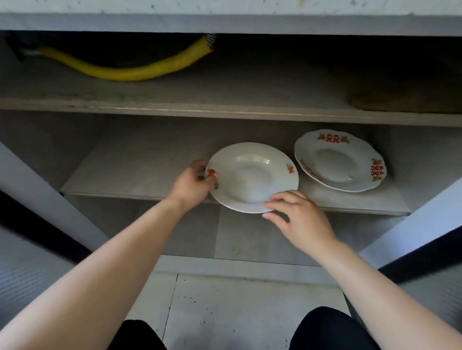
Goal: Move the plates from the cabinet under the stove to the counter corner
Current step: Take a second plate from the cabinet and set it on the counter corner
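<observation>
Both hands' fingers (272, 203) on plate rim (249, 208)

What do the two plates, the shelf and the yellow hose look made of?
Front plate: likely glazed ceramic, white and glossy with small painted motifs. Back plate: the same look, with a scalloped rim and red print. Shelf: seemingly laminated board, matte grey with a faint grain. Hose: probably rubber or soft plastic, since it bends smoothly.
</observation>
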{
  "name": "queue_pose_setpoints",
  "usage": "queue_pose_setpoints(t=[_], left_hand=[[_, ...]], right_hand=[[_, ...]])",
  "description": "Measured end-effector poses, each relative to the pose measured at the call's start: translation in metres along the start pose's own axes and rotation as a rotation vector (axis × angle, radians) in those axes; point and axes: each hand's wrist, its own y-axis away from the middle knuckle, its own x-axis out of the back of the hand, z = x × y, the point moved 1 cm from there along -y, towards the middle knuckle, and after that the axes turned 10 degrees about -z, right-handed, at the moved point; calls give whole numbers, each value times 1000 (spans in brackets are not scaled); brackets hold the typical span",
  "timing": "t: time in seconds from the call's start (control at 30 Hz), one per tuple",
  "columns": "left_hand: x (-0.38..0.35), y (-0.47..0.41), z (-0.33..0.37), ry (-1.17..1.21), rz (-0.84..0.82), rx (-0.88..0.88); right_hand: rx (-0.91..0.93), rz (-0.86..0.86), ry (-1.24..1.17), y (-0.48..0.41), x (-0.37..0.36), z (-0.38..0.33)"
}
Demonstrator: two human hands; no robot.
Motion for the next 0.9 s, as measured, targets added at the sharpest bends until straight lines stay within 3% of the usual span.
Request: queue_pose_setpoints(t=[0.1,0.23,0.33,0.47,0.63,0.9], left_hand=[[-13,4,6,49,-17,31],[-17,14,9,-83,17,-14],[-18,27,6,-91,14,-26],[-16,40,-3,-72,26,-14],[-11,48,-8,-64,22,0],[-10,54,-7,9,9,32]], right_hand=[[-7,-52,-17,3,3,1],[-31,-99,-64,6,7,-1],[-71,-14,-203,6,14,-1],[-210,110,-298,-1,20,2],[-420,18,-373,-16,12,6],[-549,10,-430,-18,9,-5]])
